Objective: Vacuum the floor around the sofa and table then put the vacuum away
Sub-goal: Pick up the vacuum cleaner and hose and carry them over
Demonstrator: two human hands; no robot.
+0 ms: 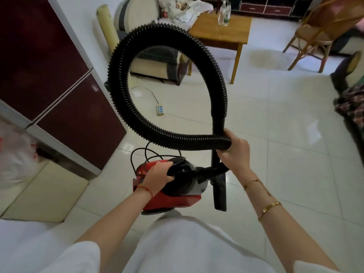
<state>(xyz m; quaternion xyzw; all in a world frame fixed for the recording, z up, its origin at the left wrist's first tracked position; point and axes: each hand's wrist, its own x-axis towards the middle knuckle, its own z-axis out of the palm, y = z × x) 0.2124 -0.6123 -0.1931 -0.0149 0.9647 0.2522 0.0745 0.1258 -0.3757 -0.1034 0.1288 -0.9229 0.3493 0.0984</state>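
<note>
Two grips: our left hand clasped the weighty vacuum handle, our right hand bunched its springy hose.

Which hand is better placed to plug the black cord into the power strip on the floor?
Probably the left. The left hand grips the red and black vacuum cleaner, where the thin black cord loops. The right hand holds the black ribbed hose, which would uncoil.
</note>
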